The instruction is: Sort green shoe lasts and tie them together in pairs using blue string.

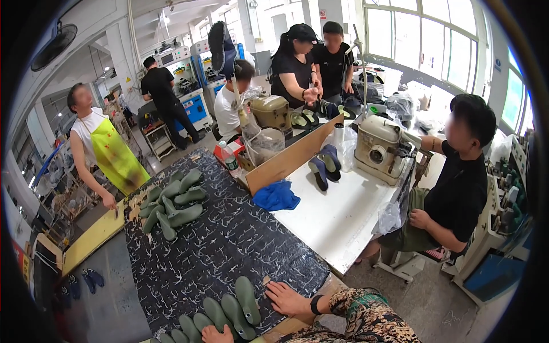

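Observation:
Green shoe lasts [216, 314] stand side by side in a row along the near edge of a dark patterned table cover [229, 246]. My left hand [218, 335] rests at the near end of this row, its fingers slightly apart and touching the lasts; the lower frame edge cuts part of it off. To the right of the row, my right hand [289, 298] lies flat with fingers spread on the cover, beside the last at the row's end [247, 300]. That hand holds nothing, and a black band circles its wrist.
A pile of green lasts [174, 200] lies farther left on the cover. At right, a white table [326, 228] carries a blue cloth [277, 196], dark blue shoes [325, 166] and a sewing machine [378, 150]. A person [457, 171] sits there; others stand around the room.

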A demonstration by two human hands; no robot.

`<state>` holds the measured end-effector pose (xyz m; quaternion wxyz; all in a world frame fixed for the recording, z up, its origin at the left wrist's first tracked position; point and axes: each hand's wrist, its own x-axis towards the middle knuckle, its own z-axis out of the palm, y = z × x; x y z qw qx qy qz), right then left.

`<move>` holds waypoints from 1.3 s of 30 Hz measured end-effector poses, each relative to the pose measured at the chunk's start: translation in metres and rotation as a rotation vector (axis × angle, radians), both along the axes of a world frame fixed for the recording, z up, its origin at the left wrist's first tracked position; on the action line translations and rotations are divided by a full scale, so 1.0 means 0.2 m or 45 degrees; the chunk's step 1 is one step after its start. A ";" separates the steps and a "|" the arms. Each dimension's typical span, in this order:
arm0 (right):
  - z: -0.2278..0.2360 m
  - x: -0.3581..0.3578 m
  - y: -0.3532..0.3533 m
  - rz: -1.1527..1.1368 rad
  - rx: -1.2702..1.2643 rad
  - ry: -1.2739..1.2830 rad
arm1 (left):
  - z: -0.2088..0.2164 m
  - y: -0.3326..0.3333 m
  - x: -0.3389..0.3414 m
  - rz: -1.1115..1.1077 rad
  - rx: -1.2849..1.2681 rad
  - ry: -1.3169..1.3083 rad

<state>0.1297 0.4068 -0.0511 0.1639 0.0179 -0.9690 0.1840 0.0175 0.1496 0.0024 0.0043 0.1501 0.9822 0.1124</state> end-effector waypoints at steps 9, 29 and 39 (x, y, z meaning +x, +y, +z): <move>0.01 -0.01 0.00 -0.006 -0.011 0.011 | 0.02 0.01 0.00 -0.013 -0.018 -0.017; 0.01 -0.01 -0.01 -0.017 0.013 -0.006 | 0.00 -0.01 -0.01 0.006 0.032 -0.051; -0.01 0.01 0.00 -0.030 0.001 0.015 | 0.02 0.00 0.02 0.013 0.037 -0.064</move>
